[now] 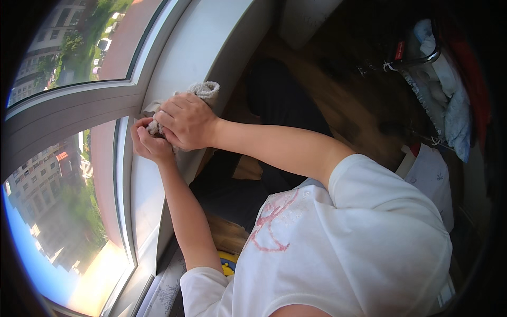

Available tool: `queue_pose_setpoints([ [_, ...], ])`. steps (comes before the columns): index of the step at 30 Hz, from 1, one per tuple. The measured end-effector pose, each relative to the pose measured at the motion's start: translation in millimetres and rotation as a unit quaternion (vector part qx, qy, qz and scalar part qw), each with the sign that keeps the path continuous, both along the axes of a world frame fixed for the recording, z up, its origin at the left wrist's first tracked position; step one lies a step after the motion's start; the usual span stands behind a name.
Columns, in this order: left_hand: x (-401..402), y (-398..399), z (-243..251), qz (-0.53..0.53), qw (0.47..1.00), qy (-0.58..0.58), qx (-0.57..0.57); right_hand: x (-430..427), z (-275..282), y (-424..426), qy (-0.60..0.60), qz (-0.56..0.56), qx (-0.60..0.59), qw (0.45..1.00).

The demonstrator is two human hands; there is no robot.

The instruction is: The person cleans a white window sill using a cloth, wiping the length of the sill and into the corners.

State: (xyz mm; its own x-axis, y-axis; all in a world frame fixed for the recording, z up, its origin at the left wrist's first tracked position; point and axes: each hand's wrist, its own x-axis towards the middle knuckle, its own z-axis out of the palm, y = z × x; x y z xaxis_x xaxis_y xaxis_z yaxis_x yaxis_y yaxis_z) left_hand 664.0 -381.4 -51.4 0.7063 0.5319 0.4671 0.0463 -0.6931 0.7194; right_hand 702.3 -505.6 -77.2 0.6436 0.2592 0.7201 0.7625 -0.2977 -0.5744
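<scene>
A bunched beige terry cloth (pixel 206 90) is pressed down on the white windowsill (pixel 190 43), close to the window frame. My right hand (pixel 189 121) lies over it, fingers curled around its top, and a rolled end sticks out past the knuckles. Below, my left hand (pixel 152 140) grips the lower end of the same cloth between thumb and fingers. Part of the cloth is hidden under both hands.
A white window frame (pixel 75 101) divides two glass panes to the left, with buildings and greenery outside. My legs in dark trousers (pixel 283 95) are below the sill. A rack with clear bags (pixel 435 87) stands right, over wooden floor (pixel 348 115). A yellow and blue object (pixel 228 263) sits low.
</scene>
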Motion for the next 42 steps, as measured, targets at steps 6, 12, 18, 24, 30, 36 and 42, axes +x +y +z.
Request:
queue_pose_setpoints([
  [6,-82.6,20.4,-2.6,0.191,0.969,-0.119,-0.098,-61.3,5.6,45.3,0.005,0.095,0.02,0.995],
  [12,-73.4,20.7,-2.1,0.193,0.976,-0.085,-0.05,-52.1,1.4,41.5,0.033,0.139,0.03,0.989],
  [18,-7.7,33.0,-12.1,-0.112,0.989,-0.092,0.042,-14.2,-2.4,6.7,0.048,0.095,-0.001,0.994],
  [24,138.0,-17.1,6.0,-0.478,0.853,-0.065,0.199,33.5,-27.8,-34.4,0.067,-0.093,0.078,0.99],
  [30,262.5,-95.3,8.3,-0.586,0.772,-0.11,0.221,112.1,-28.3,-68.6,0.076,-0.256,0.163,0.95],
  [36,271.1,-118.1,6.3,-0.483,0.847,-0.08,0.207,139.4,-38.8,-81.2,0.038,-0.275,0.193,0.941],
  [42,183.9,-87.0,-0.7,-0.232,0.968,-0.028,0.092,91.6,-27.2,-57.5,0.056,-0.23,0.149,0.96],
])
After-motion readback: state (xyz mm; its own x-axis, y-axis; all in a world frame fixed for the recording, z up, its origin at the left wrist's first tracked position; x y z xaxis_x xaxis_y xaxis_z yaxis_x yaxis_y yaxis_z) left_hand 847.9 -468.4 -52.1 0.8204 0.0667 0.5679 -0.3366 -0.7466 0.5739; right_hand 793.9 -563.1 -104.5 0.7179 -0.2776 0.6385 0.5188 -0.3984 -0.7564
